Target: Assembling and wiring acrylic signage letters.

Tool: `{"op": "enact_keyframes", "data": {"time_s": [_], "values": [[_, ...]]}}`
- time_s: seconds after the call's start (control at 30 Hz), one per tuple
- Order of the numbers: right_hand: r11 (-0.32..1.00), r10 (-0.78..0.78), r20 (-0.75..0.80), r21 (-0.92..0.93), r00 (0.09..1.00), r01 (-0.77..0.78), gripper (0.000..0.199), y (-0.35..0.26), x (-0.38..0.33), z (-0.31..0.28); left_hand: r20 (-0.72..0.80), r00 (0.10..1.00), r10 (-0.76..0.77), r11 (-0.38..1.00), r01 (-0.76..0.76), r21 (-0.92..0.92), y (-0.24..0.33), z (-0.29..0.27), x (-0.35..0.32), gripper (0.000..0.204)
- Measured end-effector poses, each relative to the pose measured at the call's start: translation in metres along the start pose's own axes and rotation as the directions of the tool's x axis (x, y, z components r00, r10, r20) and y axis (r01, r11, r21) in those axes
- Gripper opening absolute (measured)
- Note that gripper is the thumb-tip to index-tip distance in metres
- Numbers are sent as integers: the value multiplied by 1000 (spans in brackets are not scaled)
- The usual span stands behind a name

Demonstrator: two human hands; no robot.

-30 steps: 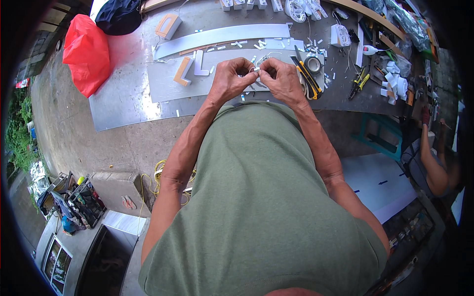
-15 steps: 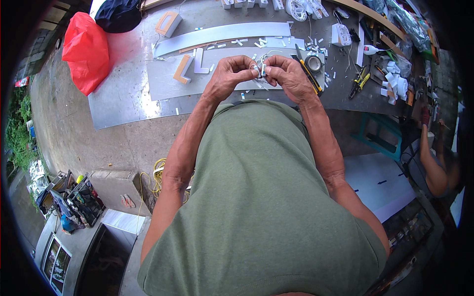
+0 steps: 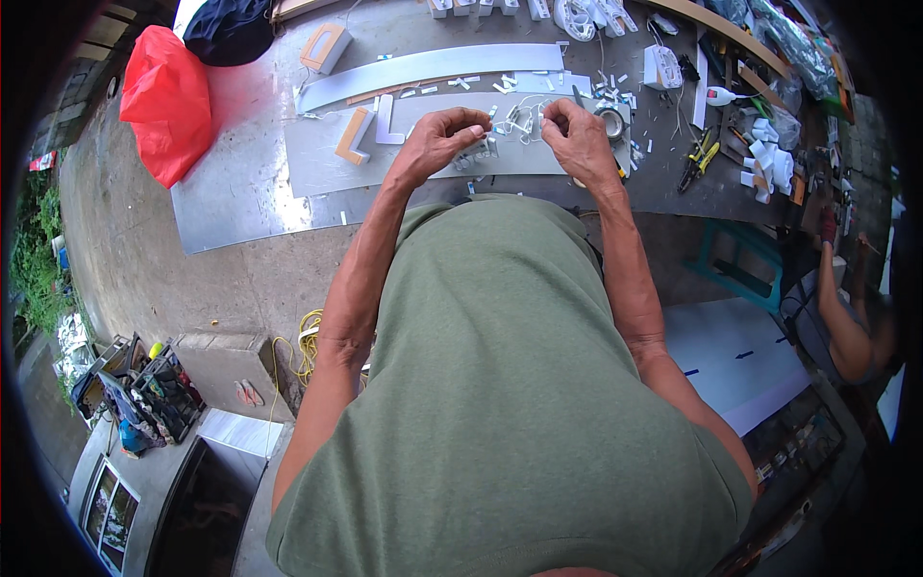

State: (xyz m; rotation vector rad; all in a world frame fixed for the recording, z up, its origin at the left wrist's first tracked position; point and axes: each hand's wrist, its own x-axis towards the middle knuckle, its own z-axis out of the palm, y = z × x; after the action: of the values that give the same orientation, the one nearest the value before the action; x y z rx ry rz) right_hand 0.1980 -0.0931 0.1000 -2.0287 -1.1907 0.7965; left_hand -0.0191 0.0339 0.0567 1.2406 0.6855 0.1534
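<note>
Above the grey sheet on the table, my left hand (image 3: 442,144) has its thumb and fingers pinched together. What they hold is too small to make out; a small pale piece shows just beyond the fingertips. To its right, my right hand (image 3: 583,146) pinches at the end of a thin white wire (image 3: 520,119). Loops of this wire lie between the two hands. Small clear-and-white pieces (image 3: 477,154) lie beside my left hand, partly hidden by it. A roll of tape (image 3: 611,122) rests right of my right hand, which covers most of a yellow-and-black tool.
Letter-shaped pieces, one orange-sided (image 3: 352,137) and one white (image 3: 387,123), lie left of my hands. Beyond is a long white strip (image 3: 433,67). Small white slips are scattered about. Yellow-handled pliers (image 3: 699,163) lie right; a red bag (image 3: 165,106) sits left. Another person's arm (image 3: 838,313) shows far right.
My hands were close together, pinching small white-and-blue pieces. They have moved apart, my right hand going right, and the white wire loops now show between them.
</note>
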Motion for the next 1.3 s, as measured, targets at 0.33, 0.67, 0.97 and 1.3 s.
{"op": "enact_keyframes", "data": {"time_s": [0.33, 0.67, 0.97, 1.3], "values": [[978, -59, -324, -209, 944, -10, 18, 54, 4, 19, 21, 938, 346, 621, -245, 744, -10, 11, 7, 53], [981, 119, 185, -172, 976, -87, 30, 19, -11, 53, 81, 930, 358, 440, -245, 864, -16, 15, 20, 52], [817, 191, 385, 448, 903, -364, 22, 26, -4, 43, -81, 981, 176, 873, -118, 473, -12, 10, 11, 33], [906, 85, 314, 372, 946, -204, 24, -8, -12, 21, -46, 997, 67, 978, -56, 202, 22, 19, -10, 30]]}}
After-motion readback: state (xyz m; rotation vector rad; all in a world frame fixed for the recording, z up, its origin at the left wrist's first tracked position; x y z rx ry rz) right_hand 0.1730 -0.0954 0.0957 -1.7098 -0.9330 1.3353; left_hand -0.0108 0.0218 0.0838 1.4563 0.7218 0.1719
